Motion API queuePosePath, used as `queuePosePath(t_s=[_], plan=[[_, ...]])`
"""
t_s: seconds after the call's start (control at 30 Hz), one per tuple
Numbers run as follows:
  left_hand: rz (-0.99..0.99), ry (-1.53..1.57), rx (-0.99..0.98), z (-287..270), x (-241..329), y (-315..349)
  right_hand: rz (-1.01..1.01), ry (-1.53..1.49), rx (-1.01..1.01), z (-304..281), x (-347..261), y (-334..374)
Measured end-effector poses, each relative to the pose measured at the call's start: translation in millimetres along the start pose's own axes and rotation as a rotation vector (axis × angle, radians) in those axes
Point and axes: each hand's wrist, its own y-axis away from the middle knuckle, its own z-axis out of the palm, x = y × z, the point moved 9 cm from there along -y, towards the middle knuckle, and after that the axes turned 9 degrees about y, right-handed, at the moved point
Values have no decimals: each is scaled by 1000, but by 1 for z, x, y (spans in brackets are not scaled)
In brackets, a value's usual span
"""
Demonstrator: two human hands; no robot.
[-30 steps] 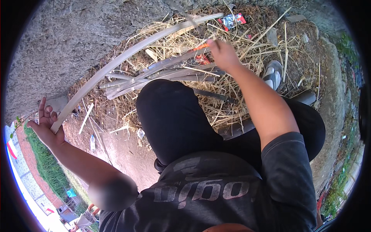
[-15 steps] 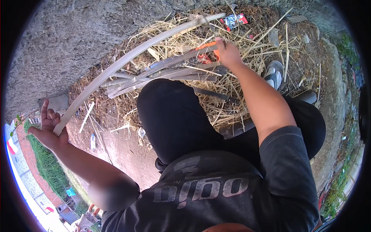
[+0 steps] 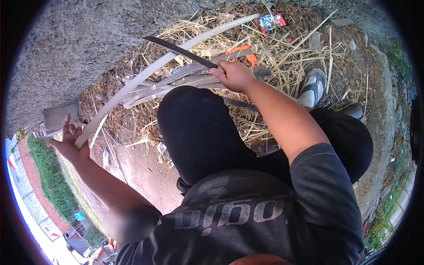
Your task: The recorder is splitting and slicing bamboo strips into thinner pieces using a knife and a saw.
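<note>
A long, pale, slightly bowed strip, apparently bamboo point(image 3: 143, 75), runs from my left hand up to the far side of the ground. My left hand point(image 3: 73, 140) grips its near end, with a finger sticking up and the others bent. In my right hand point(image 3: 234, 76) is a long knife with a dark blade point(image 3: 176, 48), its tip pointing left. The blade crosses over the strip about midway along; whether it touches is hard to tell. My closed fingers hide the handle. Under my right hand lies a pile of similar strips point(image 3: 152, 90).
Pale shavings point(image 3: 282, 66) cover the ground around the strips. An orange object point(image 3: 251, 59) lies on the pile. Farther back is a silver and red packet point(image 3: 270, 22). A rough stone wall point(image 3: 97, 44) rises at the far left. My sandalled foot point(image 3: 314, 84) is at right.
My right hand has come nearer and to the left, and the knife now points left across the strip. My left hand has shifted slightly right and down with the strip.
</note>
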Motion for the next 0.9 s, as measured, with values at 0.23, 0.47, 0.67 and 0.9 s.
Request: queuePosePath(t_s=[0.23,0.47,0.67,0.9], plan=[[-148,126,-2,-31,-25,10,480,-14,83,-28,93,17],[63,265,70,-24,10,7,221,-200,179,-49,32,11],[145,230,-213,2,44,2,15,-28,-58,-11,-8,-6],[44,318,-27,-18,17,-9,456,-7,33,-41,78,2]])
